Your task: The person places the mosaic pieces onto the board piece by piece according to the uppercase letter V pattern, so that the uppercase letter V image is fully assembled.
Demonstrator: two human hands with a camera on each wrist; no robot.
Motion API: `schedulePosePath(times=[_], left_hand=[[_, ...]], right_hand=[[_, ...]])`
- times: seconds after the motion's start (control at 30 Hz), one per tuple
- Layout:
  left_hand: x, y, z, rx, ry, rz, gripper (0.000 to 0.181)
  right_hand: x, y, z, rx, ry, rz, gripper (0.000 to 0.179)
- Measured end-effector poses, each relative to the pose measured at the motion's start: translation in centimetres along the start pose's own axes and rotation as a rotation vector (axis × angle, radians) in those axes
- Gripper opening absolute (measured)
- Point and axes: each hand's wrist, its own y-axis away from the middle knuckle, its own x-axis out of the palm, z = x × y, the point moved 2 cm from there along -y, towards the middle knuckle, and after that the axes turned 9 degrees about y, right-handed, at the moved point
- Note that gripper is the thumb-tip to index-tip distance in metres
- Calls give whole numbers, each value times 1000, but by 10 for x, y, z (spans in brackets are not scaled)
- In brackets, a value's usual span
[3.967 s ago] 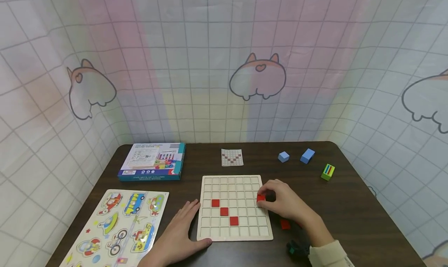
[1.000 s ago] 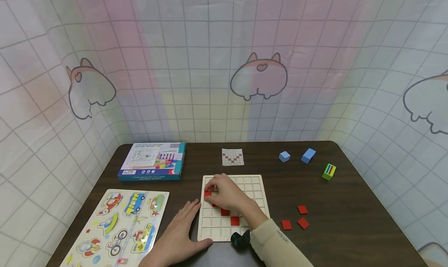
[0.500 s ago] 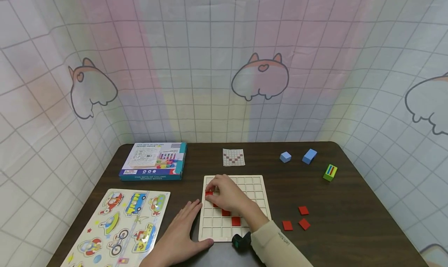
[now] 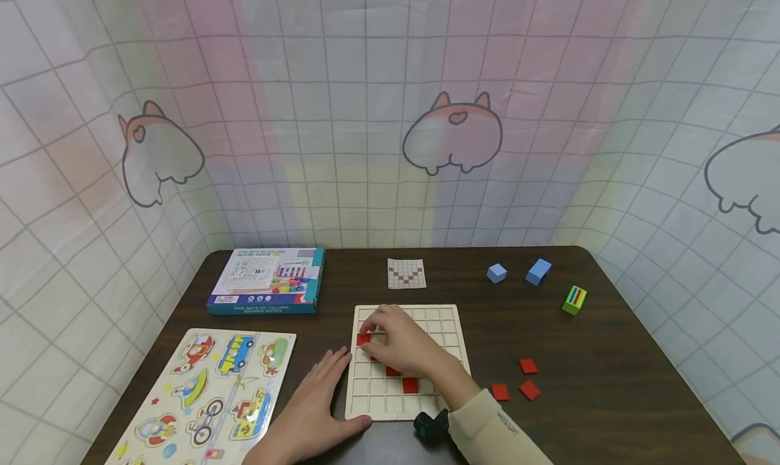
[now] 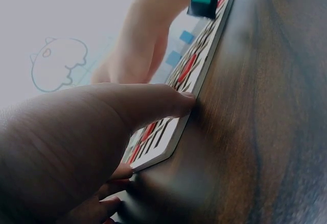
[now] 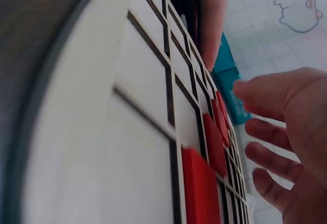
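Left hand (image 4: 313, 399): your straight fingers and thumb touch the cream, square-gridded board (image 4: 365, 406).
Right hand (image 4: 399, 343): your thumb and fingertips stand apart.
Flat red square tile (image 4: 363, 340): board's leftmost column.

Pale square gridded board (image 4: 378, 404) on dark wooden tabletop (image 4: 609, 384); white rectangular picture board (image 4: 222, 390) left, three red square tiles (image 4: 528, 366) right, white gridded card (image 4: 407, 274) behind.

Four red tiles (image 4: 410, 385) diagonally on board (image 4: 378, 403)
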Motion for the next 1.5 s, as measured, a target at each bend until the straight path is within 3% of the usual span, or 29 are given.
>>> schedulePosePath(times=[0.23, 0.47, 1.0, 1.23, 1.5], left_hand=[[0, 0, -1, 12, -12, -9, 119], [1, 0, -2, -8, -9, -6, 119], [1, 0, -2, -7, -11, -11, 119], [2, 0, -2, -20, -7, -10, 120], [1, 0, -3, -21, -11, -10, 121]], right_hand=[[-12, 25, -5, -46, -45, 6, 29], [-24, 46, -19, -16, -115, 4, 33], [-44, 79, -47, 26, -103, -45, 33], [-55, 90, -61, 83, -118, -72, 32], [-63, 102, -74, 79, -90, -123, 33]])
